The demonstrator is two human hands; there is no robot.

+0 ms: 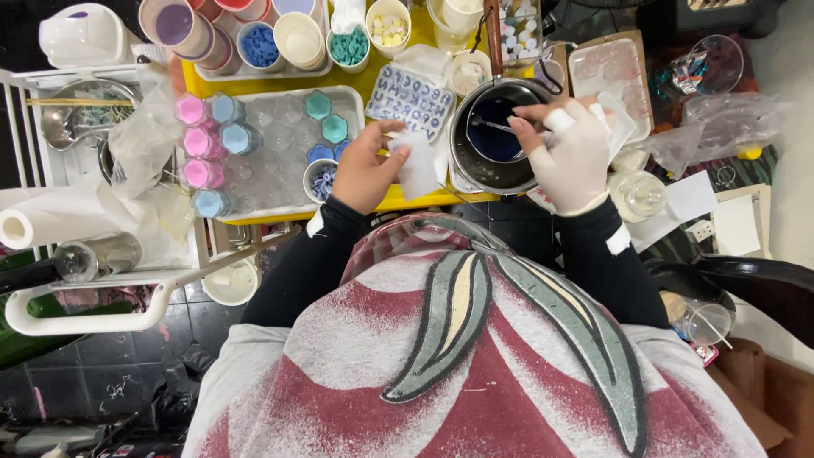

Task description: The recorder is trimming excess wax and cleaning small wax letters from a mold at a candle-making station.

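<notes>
1. A person in a black-sleeved top and a red, grey and white patterned apron leans over a crowded yellow worktable (407, 200), seen from directly above.
2. The right hand (570, 153), in a pale glove, is pinched shut around a thin stirring stick (492, 125) whose tip dips into dark blue liquid (490, 136).
3. That liquid sits in a round metal pot (485, 170) at about 1 o'clock from the person's chest, with a wooden handle pointing toward 12 o'clock.
4. The bare left hand (363, 170) is curled around a white square piece (417, 163), thumb and fingers gripping it just at 9 o'clock of the pot.
5. At 12 o'clock of the left hand lies a pale mould of letter shapes (410, 98).
6. At 9 o'clock of the left hand rests a clear mould tray (280, 153) carrying pink, blue and teal hexagonal pieces.
7. A small cup of bluish chips (322, 181) stands just beside the left wrist.
8. Along the far edge, at 11 to 12 o'clock, cups (297, 38) of coloured pellets are lined up.
9. A paper towel roll (34, 222) lies well apart at 9 o'clock.
</notes>
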